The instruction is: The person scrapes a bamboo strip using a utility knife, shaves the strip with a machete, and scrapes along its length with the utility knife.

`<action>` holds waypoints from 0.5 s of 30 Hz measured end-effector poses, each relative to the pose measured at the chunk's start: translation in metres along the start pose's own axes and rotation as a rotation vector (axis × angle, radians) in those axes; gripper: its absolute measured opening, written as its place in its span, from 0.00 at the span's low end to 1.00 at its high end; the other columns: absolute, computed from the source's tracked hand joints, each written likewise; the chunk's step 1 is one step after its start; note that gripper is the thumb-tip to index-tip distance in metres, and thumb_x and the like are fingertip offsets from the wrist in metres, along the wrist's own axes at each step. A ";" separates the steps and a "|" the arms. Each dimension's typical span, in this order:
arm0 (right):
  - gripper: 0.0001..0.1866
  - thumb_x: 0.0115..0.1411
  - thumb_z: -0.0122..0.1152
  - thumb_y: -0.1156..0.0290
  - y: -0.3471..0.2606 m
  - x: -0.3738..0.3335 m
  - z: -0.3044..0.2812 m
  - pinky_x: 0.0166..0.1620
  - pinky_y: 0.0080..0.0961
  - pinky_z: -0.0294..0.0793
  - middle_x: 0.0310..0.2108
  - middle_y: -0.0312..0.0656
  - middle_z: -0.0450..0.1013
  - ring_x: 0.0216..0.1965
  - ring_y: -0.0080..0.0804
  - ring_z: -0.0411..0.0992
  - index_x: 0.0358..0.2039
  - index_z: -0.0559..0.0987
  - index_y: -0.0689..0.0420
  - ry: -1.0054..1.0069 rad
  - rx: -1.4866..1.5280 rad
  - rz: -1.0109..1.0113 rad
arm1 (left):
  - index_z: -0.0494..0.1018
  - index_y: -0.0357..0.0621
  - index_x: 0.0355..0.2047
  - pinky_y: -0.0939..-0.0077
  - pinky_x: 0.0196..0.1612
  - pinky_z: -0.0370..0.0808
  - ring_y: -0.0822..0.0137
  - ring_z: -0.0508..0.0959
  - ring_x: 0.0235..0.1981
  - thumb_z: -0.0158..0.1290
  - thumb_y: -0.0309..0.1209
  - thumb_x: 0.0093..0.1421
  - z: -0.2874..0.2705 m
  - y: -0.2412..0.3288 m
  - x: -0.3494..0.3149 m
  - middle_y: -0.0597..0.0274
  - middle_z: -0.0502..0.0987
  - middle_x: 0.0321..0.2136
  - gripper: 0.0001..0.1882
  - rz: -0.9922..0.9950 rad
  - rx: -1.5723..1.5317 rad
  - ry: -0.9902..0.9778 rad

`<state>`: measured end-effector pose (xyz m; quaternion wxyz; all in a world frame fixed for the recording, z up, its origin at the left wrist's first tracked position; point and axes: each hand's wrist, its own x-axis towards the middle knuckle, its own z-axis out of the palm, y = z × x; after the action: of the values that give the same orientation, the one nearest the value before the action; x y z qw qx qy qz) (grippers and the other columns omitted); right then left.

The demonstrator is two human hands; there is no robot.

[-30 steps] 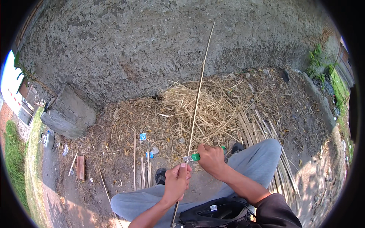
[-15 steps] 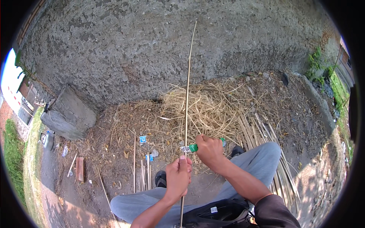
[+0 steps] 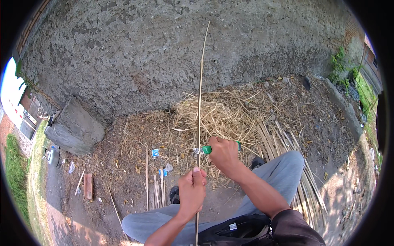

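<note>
A long thin bamboo strip [image 3: 200, 94] runs from my lap up in front of the wall, slightly bent near its far end. My left hand [image 3: 192, 190] is closed round its lower part, thumb lying along the top. Just beyond, my right hand [image 3: 224, 156] grips a green-handled knife [image 3: 207, 150]. Its short, mottled blade lies across the strip, touching it or very close. My fingers hide most of the handle, though its green end shows past the knuckles.
Pale shavings [image 3: 221, 117] are heaped against the rough wall [image 3: 143, 53]. Split bamboo strips [image 3: 305, 188] lie by my right leg, with several shorter ones [image 3: 156, 190] near my left foot. A concrete block [image 3: 78, 127], a brick [image 3: 88, 186] and a kettle [image 3: 52, 156] stand to the left.
My right hand and the knife have slid a little away from me along the strip, widening the gap to my left hand. My left hand keeps its grip in nearly the same place.
</note>
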<state>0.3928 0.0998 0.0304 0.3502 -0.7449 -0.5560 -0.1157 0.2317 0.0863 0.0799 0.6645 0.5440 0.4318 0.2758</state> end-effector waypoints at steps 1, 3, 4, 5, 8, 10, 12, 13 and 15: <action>0.02 0.49 0.56 0.74 0.002 0.005 -0.003 0.23 0.42 0.72 0.20 0.48 0.75 0.20 0.47 0.75 0.22 0.74 0.58 -0.006 -0.068 0.072 | 0.66 0.39 0.30 0.85 0.13 0.52 0.84 0.55 0.12 0.38 0.38 0.72 0.004 -0.004 -0.003 0.74 0.60 0.15 0.18 0.001 -0.003 0.001; 0.02 0.50 0.57 0.75 0.018 0.022 -0.006 0.24 0.42 0.74 0.21 0.49 0.75 0.20 0.46 0.77 0.22 0.75 0.59 -0.012 -0.131 0.139 | 0.67 0.39 0.30 0.84 0.13 0.53 0.84 0.56 0.12 0.39 0.38 0.71 0.008 -0.016 -0.012 0.74 0.60 0.15 0.18 -0.055 0.060 -0.064; 0.03 0.50 0.56 0.75 0.040 0.035 -0.011 0.26 0.43 0.74 0.20 0.50 0.75 0.22 0.48 0.77 0.23 0.75 0.59 -0.028 -0.168 0.208 | 0.67 0.39 0.30 0.84 0.13 0.53 0.84 0.56 0.12 0.39 0.38 0.71 0.008 -0.022 -0.015 0.74 0.60 0.15 0.18 -0.052 0.058 -0.074; 0.03 0.51 0.55 0.75 0.048 0.044 -0.012 0.27 0.44 0.74 0.20 0.51 0.75 0.23 0.49 0.77 0.23 0.76 0.59 -0.044 -0.197 0.274 | 0.67 0.38 0.30 0.84 0.13 0.54 0.84 0.56 0.12 0.39 0.38 0.72 0.003 -0.030 -0.015 0.74 0.60 0.15 0.18 -0.026 0.079 -0.101; 0.05 0.54 0.54 0.75 0.049 0.045 -0.012 0.28 0.44 0.74 0.22 0.52 0.76 0.26 0.51 0.77 0.23 0.77 0.60 -0.094 -0.246 0.236 | 0.68 0.38 0.30 0.83 0.14 0.55 0.84 0.58 0.12 0.39 0.38 0.72 0.000 -0.038 -0.011 0.73 0.62 0.15 0.18 0.066 0.174 -0.114; 0.04 0.53 0.55 0.75 0.053 0.051 -0.010 0.29 0.46 0.72 0.21 0.53 0.75 0.26 0.53 0.76 0.24 0.77 0.60 -0.047 -0.222 0.240 | 0.68 0.37 0.30 0.83 0.14 0.56 0.83 0.59 0.12 0.39 0.38 0.72 -0.001 -0.034 -0.008 0.73 0.62 0.15 0.19 0.132 0.252 -0.101; 0.04 0.52 0.56 0.75 0.062 0.063 -0.010 0.29 0.48 0.70 0.20 0.55 0.74 0.25 0.54 0.75 0.25 0.78 0.61 0.002 -0.197 0.247 | 0.69 0.37 0.29 0.84 0.16 0.58 0.83 0.61 0.14 0.39 0.38 0.71 0.000 -0.023 -0.007 0.72 0.63 0.15 0.19 0.158 0.294 -0.085; 0.05 0.53 0.55 0.74 0.066 0.074 -0.011 0.31 0.47 0.73 0.23 0.55 0.75 0.27 0.53 0.76 0.26 0.79 0.61 -0.001 -0.222 0.296 | 0.69 0.37 0.29 0.84 0.16 0.58 0.83 0.61 0.14 0.39 0.38 0.71 0.000 -0.025 -0.011 0.72 0.63 0.15 0.19 0.156 0.297 -0.080; 0.07 0.55 0.54 0.74 0.080 0.091 -0.019 0.32 0.46 0.75 0.26 0.55 0.76 0.30 0.52 0.77 0.26 0.79 0.60 -0.002 -0.248 0.355 | 0.69 0.37 0.28 0.84 0.18 0.59 0.83 0.61 0.15 0.40 0.38 0.71 -0.001 -0.034 -0.026 0.72 0.64 0.15 0.19 0.192 0.367 -0.138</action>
<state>0.5018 0.1444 0.0637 0.2702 -0.8685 -0.3981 -0.1189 0.2150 0.0560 0.0548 0.5528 0.7122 0.3743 0.2169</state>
